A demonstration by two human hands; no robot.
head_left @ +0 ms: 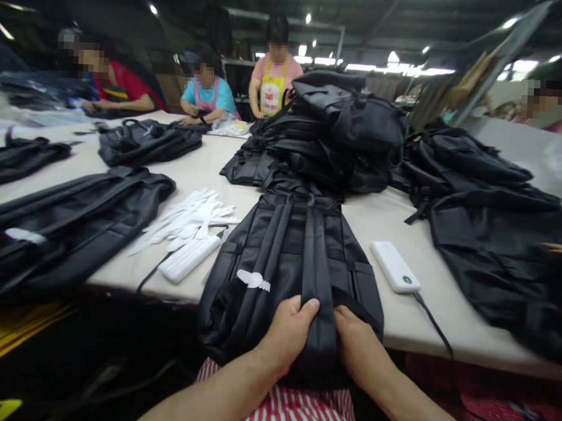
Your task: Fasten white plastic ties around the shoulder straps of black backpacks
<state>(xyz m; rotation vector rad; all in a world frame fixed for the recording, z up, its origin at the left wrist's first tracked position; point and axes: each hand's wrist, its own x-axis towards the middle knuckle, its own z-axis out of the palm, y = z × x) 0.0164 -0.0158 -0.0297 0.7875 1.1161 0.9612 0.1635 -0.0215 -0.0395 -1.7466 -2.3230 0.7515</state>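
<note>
We had the left hand [287, 335] on the backpack [287, 279], fingers curled over its near end, gripping the fabric. The right hand [356, 344] lay just beside it, fingers [344, 319] tucked under a strap, tips hidden; couldn't tell the grip. The backpack lay flat, straps up, on the table [392, 228] edge, over our striped apron [291, 409]. A white tag [254, 280] sat on the backpack. Just right of it: a power bank [394, 267] with a black cable [432, 322]. Left of it: a second power bank [189, 256], then a pile of white tags [182, 222]. Further left and right of it lay more backpacks [70, 226]. Beyond it rose a stack of backpacks [321, 131]. Past that stood a co-worker [271, 92] in a yellow apron.
</note>
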